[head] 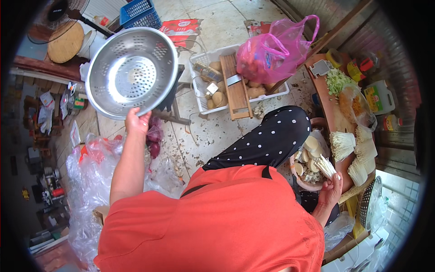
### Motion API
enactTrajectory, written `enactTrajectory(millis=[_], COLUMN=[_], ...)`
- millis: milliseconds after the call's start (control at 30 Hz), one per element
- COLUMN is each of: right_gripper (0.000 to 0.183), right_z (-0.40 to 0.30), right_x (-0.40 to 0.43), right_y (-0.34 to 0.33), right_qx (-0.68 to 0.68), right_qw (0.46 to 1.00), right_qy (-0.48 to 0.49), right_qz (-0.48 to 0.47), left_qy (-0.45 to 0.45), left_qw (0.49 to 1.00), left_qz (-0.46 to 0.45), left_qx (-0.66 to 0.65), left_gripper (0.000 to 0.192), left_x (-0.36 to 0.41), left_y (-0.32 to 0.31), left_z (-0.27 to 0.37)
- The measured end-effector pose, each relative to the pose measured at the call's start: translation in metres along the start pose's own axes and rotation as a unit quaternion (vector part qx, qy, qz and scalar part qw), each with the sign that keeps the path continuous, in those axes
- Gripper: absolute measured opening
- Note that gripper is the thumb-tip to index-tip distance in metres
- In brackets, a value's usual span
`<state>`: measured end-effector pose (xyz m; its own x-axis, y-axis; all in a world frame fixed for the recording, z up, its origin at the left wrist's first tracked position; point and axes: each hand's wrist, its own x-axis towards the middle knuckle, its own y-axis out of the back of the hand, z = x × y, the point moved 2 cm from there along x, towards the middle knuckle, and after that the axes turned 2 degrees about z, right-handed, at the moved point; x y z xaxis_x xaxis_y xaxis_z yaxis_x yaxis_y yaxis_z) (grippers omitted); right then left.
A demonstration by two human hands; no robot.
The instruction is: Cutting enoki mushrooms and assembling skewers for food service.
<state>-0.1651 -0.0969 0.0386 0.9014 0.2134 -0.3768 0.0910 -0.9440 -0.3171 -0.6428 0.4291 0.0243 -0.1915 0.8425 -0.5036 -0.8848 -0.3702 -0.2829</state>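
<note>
A stainless-steel colander [115, 73] is tilted up at the left, its perforated inside facing me. My left hand [137, 124] grips its near rim, with the thumb on the inner side. At the right, my right hand [330, 190] pinches a small bunch of enoki mushrooms [325, 167] over a pinkish basin [293, 163]. Cut pale round stubs [313, 146] and loose scraps fill that basin. Beside it, more enoki bunches [341, 144] lie on a brown wooden table [343, 127]. Nothing is visible inside the colander.
A white crate [204, 102] of potatoes stands ahead, bearing a wooden slicer [234, 91] and a pink plastic bag [268, 54]. Chopped greens [338, 81] and bottles are at the right. Clear plastic bags [91, 176] and red onions [154, 149] lie left; a fan [56, 15] stands upper left.
</note>
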Motion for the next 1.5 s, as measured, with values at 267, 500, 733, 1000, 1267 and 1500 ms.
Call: enactTrajectory(millis=[267,500,733,1000,1267,1500], right_gripper=[0.021,0.018,0.018,0.018,0.017,0.016], right_z=[0.0,-0.005,-0.005,-0.007,-0.005,-0.002], right_x=[-0.017,-0.035,-0.053,-0.049,-0.035,-0.03], right_y=[0.014,0.02,0.045,0.045,0.028,0.019], right_qx=[0.007,0.019,0.026,0.025,0.007,-0.002], right_qw=[0.999,0.997,0.993,0.994,0.996,0.996], right_qy=[0.01,0.022,0.022,0.015,0.008,-0.008], right_qz=[0.053,0.07,0.116,0.107,0.088,0.085], left_qy=[0.095,0.181,0.259,0.221,0.218,0.265], left_qw=[0.982,0.942,0.918,0.934,0.938,0.936], left_qz=[-0.112,-0.192,-0.196,-0.155,-0.147,-0.148], left_qx=[0.115,0.207,0.229,0.233,0.225,0.179], left_gripper=[0.026,0.027,0.026,0.022,0.029,0.03], left_x=[-0.074,-0.101,-0.113,-0.108,-0.1,-0.093], left_y=[-0.052,-0.063,-0.045,-0.032,-0.066,-0.118], left_z=[-0.077,-0.126,-0.142,-0.129,-0.184,-0.256])
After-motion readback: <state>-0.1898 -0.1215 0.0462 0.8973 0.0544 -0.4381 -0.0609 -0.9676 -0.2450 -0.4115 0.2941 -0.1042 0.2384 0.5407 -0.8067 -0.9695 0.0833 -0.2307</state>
